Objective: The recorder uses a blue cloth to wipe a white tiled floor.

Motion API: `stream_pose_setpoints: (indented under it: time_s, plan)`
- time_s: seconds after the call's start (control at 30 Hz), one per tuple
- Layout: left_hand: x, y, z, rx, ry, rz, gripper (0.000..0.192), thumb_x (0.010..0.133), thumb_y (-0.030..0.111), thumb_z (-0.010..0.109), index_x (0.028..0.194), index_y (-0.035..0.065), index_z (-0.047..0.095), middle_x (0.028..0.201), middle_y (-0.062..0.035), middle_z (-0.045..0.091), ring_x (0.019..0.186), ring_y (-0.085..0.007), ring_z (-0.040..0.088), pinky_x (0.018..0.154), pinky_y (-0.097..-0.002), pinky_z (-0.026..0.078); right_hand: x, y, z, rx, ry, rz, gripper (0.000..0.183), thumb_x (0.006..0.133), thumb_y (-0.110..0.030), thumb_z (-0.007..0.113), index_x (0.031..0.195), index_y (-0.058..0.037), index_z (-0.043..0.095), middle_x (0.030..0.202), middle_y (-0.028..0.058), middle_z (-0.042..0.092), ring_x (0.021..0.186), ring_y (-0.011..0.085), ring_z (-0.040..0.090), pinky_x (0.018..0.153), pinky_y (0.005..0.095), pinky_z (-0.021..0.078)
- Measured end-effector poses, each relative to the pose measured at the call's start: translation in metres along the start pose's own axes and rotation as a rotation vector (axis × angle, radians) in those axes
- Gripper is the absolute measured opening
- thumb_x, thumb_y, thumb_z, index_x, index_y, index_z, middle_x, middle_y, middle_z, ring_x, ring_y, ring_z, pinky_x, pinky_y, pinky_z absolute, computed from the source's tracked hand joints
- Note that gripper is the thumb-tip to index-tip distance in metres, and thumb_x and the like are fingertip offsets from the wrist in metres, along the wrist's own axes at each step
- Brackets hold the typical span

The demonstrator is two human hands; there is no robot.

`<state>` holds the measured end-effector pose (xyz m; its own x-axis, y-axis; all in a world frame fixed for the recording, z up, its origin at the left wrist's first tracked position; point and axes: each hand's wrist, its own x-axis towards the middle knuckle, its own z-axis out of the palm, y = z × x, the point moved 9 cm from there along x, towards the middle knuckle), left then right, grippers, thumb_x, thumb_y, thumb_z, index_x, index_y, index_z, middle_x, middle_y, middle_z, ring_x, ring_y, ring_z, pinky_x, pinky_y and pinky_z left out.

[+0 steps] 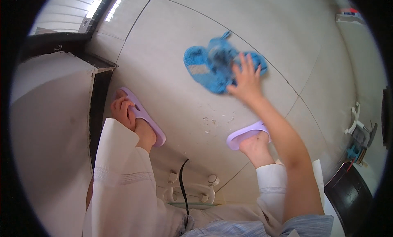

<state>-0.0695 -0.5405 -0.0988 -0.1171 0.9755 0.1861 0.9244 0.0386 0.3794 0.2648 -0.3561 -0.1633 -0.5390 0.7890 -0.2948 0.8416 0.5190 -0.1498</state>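
Observation:
A blue cloth (pixel 212 80) lies crumpled on the tiled floor ahead of me, with dark grey dirt on its middle, a pale patch at its left and a small loop on top. Over its right side is my right hand (pixel 247 81), slightly blurred, fingers spread; whether they press on the fabric is hard to tell. My left hand (pixel 122 111) hangs by my left leg, above the left purple slipper (pixel 153 128). Its fingers are curled, with nothing visible in them. Small pale and brown crumbs (pixel 213 121) are scattered on the floor between the cloth and my feet.
The right purple slipper (pixel 238 137) is below my right forearm. A dark-edged white panel (pixel 61 98) stands close on the left. Beneath me are a white wheeled base (pixel 192 187) and a black cord (pixel 182 181). Several small items, including a white hook rack (pixel 356 120), line the right side.

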Motion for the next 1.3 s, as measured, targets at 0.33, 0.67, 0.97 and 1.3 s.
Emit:
stream_pose_setpoints:
  time_s: [0.33, 0.67, 0.97, 1.3]
  plan:
    - [-0.013, -0.009, 0.001, 0.011, 0.015, 0.04, 0.02, 0.072, 0.003, 0.049, 0.089, 0.0102, 0.057, 0.104, -0.0117, 0.057, 0.097, -0.0344, 0.048, 0.087, -0.0455, 0.038, -0.067, -0.097, -0.025, 0.626, -0.22, -0.28, 0.055, 0.062, -0.021, 0.072, 0.114, -0.0112, 0.056, 0.128, 0.0124, 0.046, 0.116, 0.032, 0.047, 0.095, 0.0439, 0.0412]
    - [-0.009, -0.002, -0.001, -0.044, 0.039, -0.002, 0.015, 0.078, 0.002, 0.048, 0.089, 0.0076, 0.057, 0.103, -0.0117, 0.058, 0.099, -0.0325, 0.049, 0.089, -0.0434, 0.038, -0.013, 0.178, -0.076, 1.106, -0.016, 0.326, 0.071, 0.066, -0.01, 0.061, 0.134, -0.0052, 0.043, 0.128, 0.0106, 0.049, 0.116, 0.0191, 0.048, 0.099, 0.0304, 0.0375]
    - [-0.008, -0.003, -0.003, -0.052, 0.024, -0.008, 0.015, 0.077, 0.0, 0.048, 0.088, 0.0071, 0.056, 0.103, -0.012, 0.058, 0.098, -0.0329, 0.048, 0.088, -0.0428, 0.039, 0.016, 0.219, -0.027, 0.371, 0.09, 0.474, 0.087, 0.07, -0.05, 0.071, 0.141, -0.0131, 0.037, 0.145, 0.0122, 0.035, 0.132, 0.0335, 0.032, 0.107, 0.0429, 0.0291]
    - [-0.014, -0.013, -0.001, -0.042, 0.025, 0.022, 0.02, 0.072, 0.003, 0.05, 0.09, 0.01, 0.057, 0.103, -0.0111, 0.058, 0.097, -0.0337, 0.048, 0.086, -0.0451, 0.039, -0.069, -0.11, 0.011, 0.13, 0.018, -0.334, 0.057, 0.058, -0.019, 0.075, 0.113, -0.022, 0.058, 0.118, 0.0053, 0.053, 0.109, 0.0268, 0.049, 0.091, 0.049, 0.036]
